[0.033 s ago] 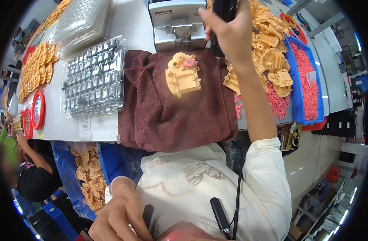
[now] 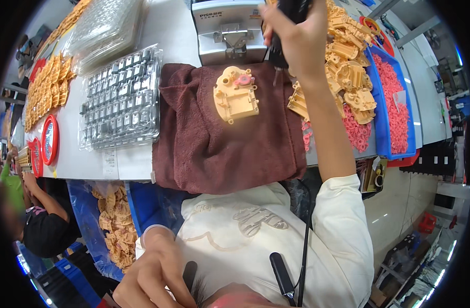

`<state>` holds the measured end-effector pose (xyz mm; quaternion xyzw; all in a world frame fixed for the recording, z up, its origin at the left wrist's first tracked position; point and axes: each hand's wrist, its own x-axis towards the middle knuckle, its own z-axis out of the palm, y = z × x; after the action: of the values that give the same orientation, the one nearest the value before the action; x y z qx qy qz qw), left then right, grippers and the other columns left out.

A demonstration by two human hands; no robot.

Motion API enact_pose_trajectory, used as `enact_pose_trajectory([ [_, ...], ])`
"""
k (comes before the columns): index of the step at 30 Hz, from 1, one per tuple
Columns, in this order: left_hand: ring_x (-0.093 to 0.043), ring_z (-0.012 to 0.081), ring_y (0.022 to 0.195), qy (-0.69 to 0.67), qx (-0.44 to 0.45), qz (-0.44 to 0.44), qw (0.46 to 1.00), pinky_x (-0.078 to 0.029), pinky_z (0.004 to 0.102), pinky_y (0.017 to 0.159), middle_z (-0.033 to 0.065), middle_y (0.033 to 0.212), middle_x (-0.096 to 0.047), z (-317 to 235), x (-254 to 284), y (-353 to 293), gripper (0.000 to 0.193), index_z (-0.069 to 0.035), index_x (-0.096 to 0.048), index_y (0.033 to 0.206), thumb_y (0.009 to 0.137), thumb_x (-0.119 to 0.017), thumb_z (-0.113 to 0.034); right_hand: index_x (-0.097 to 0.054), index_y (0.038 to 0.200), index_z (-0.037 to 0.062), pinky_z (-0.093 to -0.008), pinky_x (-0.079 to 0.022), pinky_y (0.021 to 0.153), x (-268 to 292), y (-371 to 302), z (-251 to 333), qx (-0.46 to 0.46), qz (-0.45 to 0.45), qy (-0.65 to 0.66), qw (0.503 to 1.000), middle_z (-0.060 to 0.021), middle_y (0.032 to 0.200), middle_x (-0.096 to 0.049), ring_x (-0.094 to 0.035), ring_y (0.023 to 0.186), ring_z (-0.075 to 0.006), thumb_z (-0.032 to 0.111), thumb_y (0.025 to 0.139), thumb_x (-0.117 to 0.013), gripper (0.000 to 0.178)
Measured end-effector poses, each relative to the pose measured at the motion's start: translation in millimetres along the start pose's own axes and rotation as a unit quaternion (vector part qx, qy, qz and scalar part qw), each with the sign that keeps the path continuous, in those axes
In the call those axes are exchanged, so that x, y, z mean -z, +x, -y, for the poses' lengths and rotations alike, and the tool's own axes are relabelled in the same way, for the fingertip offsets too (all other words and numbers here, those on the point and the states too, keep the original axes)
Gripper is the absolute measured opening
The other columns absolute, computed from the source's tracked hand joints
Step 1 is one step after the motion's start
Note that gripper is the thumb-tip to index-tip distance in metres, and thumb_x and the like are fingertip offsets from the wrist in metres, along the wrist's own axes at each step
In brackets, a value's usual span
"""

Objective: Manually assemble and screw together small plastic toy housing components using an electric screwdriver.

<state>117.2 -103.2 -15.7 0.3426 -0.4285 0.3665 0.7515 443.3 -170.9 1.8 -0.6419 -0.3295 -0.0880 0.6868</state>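
Head: housing (image 2: 222,100) on towel (image 2: 214,154), judged part-done.
Pink piece (image 2: 243,80) on it; bay (image 2: 243,106) uncovered. Right hand (image 2: 304,49) wrapped round black driver (image 2: 279,55), apart from housing; left hand (image 2: 155,272) curled near shirt (image 2: 230,238), cannot tell whether pinching anything.

The maroon towel (image 2: 219,159) is rough, matt cloth; the yellow housing (image 2: 239,105), smooth plastic. Left, a glossy clear plastic tray (image 2: 155,102); top centre, a shiny metal bracket (image 2: 235,39).
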Motion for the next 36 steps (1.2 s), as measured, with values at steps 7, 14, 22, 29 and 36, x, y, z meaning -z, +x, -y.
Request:
enact_pose_trajectory([
  [7,-0.049,0.0259,0.107,-0.011,-0.073,-0.022,0.997,-0.055,0.0332,0.081,0.0119,0.110,-0.049,17,-4,17,0.008,0.001,-0.061,0.084,0.090,-0.065,-0.002,-0.040,0.110,0.0026,-0.0260,-0.049,0.046,-23,22,2,0.076,-0.051,0.278,0.956,-0.0048,0.078,-0.055,-0.054,0.050,-0.0122,0.004,0.088,-0.065,0.034],
  [14,-0.058,0.0267,0.090,0.050,-0.050,0.021,0.997,-0.056,0.0308,0.076,0.0125,0.094,-0.057,10,5,11,0.009,0.002,-0.059,0.082,0.088,-0.066,0.001,-0.035,0.118,0.0024,-0.0242,-0.047,0.045,-47,29,-30,0.115,-0.064,0.225,0.965,-0.0050,0.080,-0.054,-0.053,0.049,-0.0108,0.003,0.088,-0.066,0.043],
  [22,-0.060,0.0262,0.090,0.019,-0.010,0.009,1.000,-0.057,0.0298,0.073,0.0138,0.092,-0.058,23,11,25,0.013,0.000,-0.054,0.087,0.090,-0.066,-0.004,-0.036,0.116,0.0041,-0.0231,-0.046,0.045,-53,28,-41,0.124,-0.052,0.223,0.965,-0.0035,0.080,-0.053,-0.052,0.050,-0.0098,0.005,0.088,-0.066,0.041],
  [29,-0.056,0.0190,0.089,-0.039,-0.023,-0.036,0.998,-0.049,0.0282,0.073,0.0046,0.094,-0.060,21,12,15,0.010,-0.007,-0.062,0.080,0.089,-0.063,-0.008,-0.035,0.117,0.0044,-0.0226,-0.047,0.045,-57,26,-45,0.135,-0.040,0.228,0.963,-0.0026,0.080,-0.052,-0.052,0.050,-0.0096,0.004,0.088,-0.066,0.042],
  [36,-0.059,0.0144,0.081,-0.027,-0.205,-0.140,0.968,-0.048,0.0249,0.065,0.0017,0.083,-0.062,47,-3,22,0.013,-0.010,-0.061,0.078,0.090,-0.062,-0.010,-0.035,0.119,0.0041,-0.0228,-0.047,0.044,-60,27,-55,0.149,-0.046,0.198,0.968,-0.0032,0.081,-0.051,-0.052,0.050,-0.0100,0.004,0.088,-0.067,0.044],
])
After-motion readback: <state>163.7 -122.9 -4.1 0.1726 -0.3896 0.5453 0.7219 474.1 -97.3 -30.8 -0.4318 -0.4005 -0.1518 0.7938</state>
